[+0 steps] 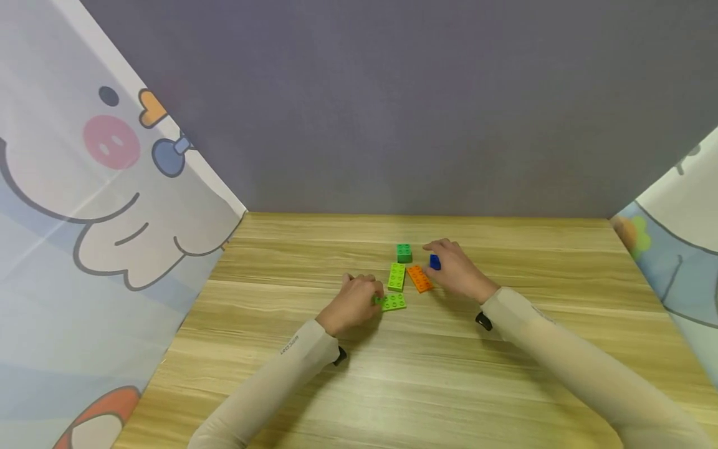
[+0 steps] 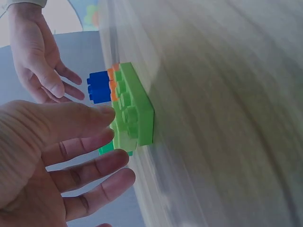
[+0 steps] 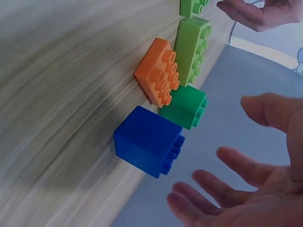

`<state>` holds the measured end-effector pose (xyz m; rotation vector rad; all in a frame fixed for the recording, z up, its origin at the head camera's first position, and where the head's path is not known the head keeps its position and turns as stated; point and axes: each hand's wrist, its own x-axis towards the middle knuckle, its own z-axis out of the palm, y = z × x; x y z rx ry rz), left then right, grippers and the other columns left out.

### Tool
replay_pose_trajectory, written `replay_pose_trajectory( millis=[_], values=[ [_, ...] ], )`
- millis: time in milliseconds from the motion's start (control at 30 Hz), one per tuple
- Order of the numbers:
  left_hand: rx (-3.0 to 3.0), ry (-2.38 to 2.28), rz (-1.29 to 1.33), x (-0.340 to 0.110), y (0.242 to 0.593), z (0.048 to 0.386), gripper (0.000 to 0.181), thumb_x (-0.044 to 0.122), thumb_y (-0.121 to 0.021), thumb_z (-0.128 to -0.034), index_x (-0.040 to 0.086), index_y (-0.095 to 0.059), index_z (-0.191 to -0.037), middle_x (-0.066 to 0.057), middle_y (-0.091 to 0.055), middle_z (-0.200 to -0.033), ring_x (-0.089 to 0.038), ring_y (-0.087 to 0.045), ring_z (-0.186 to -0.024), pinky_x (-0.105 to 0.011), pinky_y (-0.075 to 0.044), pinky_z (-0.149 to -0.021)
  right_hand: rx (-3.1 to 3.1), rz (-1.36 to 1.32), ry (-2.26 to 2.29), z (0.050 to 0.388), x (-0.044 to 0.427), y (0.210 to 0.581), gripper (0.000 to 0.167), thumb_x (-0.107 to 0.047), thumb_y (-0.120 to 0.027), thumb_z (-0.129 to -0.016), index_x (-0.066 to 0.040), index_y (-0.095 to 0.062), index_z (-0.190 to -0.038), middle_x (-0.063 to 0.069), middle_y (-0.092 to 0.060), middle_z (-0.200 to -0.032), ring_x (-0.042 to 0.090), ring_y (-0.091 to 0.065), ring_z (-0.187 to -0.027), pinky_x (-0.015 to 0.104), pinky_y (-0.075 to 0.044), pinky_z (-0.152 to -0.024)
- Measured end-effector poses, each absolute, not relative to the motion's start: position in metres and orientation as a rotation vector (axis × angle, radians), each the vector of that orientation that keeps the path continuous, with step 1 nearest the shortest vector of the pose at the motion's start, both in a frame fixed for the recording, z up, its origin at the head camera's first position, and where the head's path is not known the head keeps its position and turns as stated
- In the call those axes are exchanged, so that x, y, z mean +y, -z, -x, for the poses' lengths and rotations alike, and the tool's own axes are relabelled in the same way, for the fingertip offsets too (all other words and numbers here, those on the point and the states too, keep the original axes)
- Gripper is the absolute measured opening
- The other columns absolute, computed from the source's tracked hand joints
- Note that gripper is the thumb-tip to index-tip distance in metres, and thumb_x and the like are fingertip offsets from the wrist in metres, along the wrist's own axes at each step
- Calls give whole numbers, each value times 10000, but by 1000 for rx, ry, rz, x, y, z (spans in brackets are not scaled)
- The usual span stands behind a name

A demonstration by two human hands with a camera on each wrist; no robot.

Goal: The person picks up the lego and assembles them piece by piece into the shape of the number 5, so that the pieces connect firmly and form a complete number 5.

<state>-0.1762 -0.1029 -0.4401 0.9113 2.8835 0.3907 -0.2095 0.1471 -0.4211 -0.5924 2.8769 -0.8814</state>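
Extending over the worktop [image 1: 449,393]: 2 forearms [image 1: 275,388], fingers [image 3: 244,165] loosely parted
Left hand [image 1: 350,304] at the nearer lime brick [image 1: 395,302]; right hand [image 1: 457,272] just beside the blue block [image 3: 147,136].

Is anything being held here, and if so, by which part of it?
Nothing appears held: the left grip is beside the nearer light green brick, and the right grip is open, apart from the blue brick.

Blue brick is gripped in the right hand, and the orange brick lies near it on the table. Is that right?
Not quite: the blue brick isn't gripped. The right wrist view shows the right hand with its fingers spread, apart from it. The orange brick does lie near it on the table.
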Motion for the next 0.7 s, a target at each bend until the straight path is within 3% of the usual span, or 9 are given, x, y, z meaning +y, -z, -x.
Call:
replay_pose_trajectory(
  millis=[233, 700],
  values=[
    [2888, -428, -869, -105, 438, 178, 194, 193, -769, -803, 121, -700, -970, 34, -623, -929, -160, -566, -851, -435, -299, -822, 2913, 602, 971, 218, 139, 419, 426, -155, -659, -891, -4, -548, -1274, 195, -469, -1298, 391, -401, -1191, 534, -355, -975],
    [2879, -395, -835, -107, 442, 179, 252, 240, -784, -792, 123, -695, -997, 37, -622, -955, -165, -560, -871, -416, -300, -801, 2941, 606, 1068, 248, 120, 429, 350, -108, -714, -839, 11, -632, -1158, 174, -565, -1197, 359, -418, -1085, 498, -376, -925]
  ],
)
